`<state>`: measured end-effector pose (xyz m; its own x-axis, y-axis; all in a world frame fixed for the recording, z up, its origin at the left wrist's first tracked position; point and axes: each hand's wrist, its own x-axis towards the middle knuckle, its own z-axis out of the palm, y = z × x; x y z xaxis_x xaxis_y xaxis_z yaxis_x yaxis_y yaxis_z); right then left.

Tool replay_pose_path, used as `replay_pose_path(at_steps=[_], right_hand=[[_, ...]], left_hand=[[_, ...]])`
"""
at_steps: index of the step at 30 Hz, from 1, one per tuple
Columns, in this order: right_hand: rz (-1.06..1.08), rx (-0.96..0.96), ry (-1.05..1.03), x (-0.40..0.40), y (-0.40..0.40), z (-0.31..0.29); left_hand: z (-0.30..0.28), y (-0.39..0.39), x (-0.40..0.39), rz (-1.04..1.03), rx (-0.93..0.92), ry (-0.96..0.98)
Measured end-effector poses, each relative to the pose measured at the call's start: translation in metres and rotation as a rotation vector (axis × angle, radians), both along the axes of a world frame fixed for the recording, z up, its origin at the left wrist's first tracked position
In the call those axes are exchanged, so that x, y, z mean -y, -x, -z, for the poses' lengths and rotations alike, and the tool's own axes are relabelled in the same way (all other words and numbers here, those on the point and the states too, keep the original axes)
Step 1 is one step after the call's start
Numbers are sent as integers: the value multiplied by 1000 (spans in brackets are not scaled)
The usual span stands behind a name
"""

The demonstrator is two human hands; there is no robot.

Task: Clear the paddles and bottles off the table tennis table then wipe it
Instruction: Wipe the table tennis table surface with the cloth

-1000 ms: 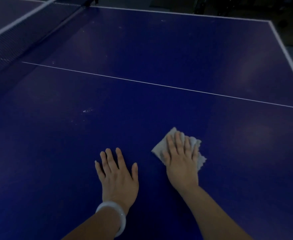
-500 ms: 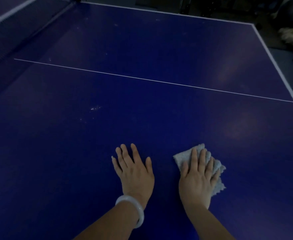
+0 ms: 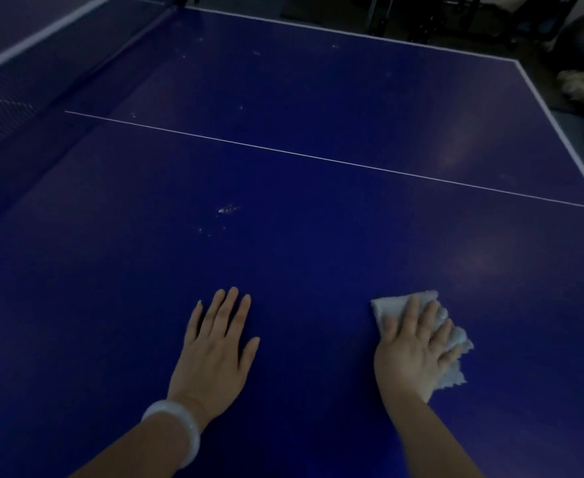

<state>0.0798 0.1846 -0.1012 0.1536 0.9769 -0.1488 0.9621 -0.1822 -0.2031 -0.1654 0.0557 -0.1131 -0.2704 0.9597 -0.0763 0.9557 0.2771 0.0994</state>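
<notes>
White cloth (image 3: 454,369) lies pressed under right hand (image 3: 413,350) on table (image 3: 283,257).

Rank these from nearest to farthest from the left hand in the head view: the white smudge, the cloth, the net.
1. Cloth, to the right of the left hand, under the right hand.
2. White smudge, straight ahead on the table.
3. Net, far left.

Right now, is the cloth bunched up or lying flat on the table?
Mostly flat, somewhat crumpled. The white cloth lies on the blue table, pressed under the right hand, whose fingers are straight; its edges show rumpled beside them.
</notes>
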Motion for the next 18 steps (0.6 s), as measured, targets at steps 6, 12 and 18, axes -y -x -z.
replay_pose_path(at_steps=[6,12,18], right_hand=[[-828,103,-133,24,29,13],[33,10,9,-77,-29,2],[-560,88,-118,16,54,8]], left_hand=[[1,1,-1,-1,-6,-22],[2,0,-1,-3,-5,-33],[1,0,0,7,23,-26]])
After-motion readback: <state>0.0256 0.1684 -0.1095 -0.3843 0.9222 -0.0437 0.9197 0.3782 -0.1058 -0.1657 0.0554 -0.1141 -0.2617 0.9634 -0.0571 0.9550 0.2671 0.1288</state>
